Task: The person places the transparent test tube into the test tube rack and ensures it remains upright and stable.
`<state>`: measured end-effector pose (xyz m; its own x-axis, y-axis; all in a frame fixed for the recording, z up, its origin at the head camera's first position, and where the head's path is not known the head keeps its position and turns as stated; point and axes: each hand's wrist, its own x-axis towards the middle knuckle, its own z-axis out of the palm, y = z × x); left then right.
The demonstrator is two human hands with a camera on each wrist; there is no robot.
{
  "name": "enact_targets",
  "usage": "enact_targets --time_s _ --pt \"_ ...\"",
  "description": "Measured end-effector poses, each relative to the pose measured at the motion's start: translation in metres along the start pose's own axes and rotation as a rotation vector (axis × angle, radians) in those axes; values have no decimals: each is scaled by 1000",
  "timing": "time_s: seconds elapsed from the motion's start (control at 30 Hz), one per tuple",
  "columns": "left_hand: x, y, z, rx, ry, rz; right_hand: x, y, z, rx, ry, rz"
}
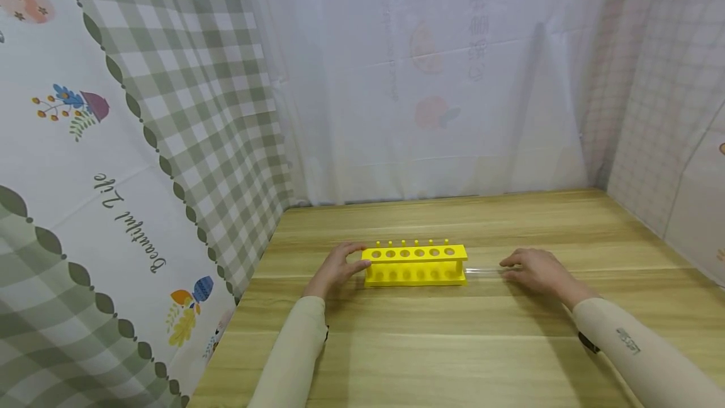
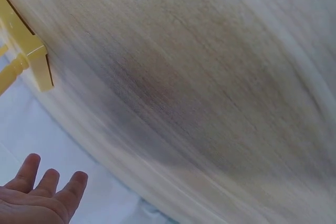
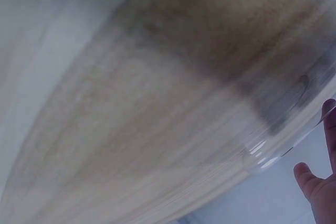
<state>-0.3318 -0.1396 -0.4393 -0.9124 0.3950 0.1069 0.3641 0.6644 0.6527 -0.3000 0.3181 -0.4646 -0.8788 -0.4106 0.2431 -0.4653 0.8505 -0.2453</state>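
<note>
A yellow test tube rack [image 1: 415, 264] stands upright on the table, with a row of round holes and several short pegs behind them. My left hand [image 1: 338, 264] is at its left end, thumb in front and fingers spread. In the left wrist view, the fingers [image 2: 46, 183] look extended and the rack's corner [image 2: 34, 51] shows apart from them. A clear glass test tube [image 1: 483, 271] lies on its side beyond the rack's right end. My right hand [image 1: 535, 269] is at the tube's right part. In the right wrist view, a fingertip [image 3: 328, 107] meets or overlaps the tube [image 3: 262, 156]; contact is unclear.
The wood-grain table [image 1: 408, 357] extends around the rack. White cloth [image 1: 430, 80] hangs behind its back edge, a checked, printed cloth [image 1: 187, 80] at the left and another cloth [image 1: 668, 112] at the right.
</note>
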Motion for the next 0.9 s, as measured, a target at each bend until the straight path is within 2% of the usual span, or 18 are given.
enact_targets --time_s 0.43,0.63,0.9 --pt "0 0 1 -13 -1 -11 0 -1 0 -111 -44 -6" --pt "0 0 0 -12 3 -3 -1 0 -1 -117 -43 -18" --pt "0 1 0 -24 -1 -2 -1 -2 -5 -89 -27 6"
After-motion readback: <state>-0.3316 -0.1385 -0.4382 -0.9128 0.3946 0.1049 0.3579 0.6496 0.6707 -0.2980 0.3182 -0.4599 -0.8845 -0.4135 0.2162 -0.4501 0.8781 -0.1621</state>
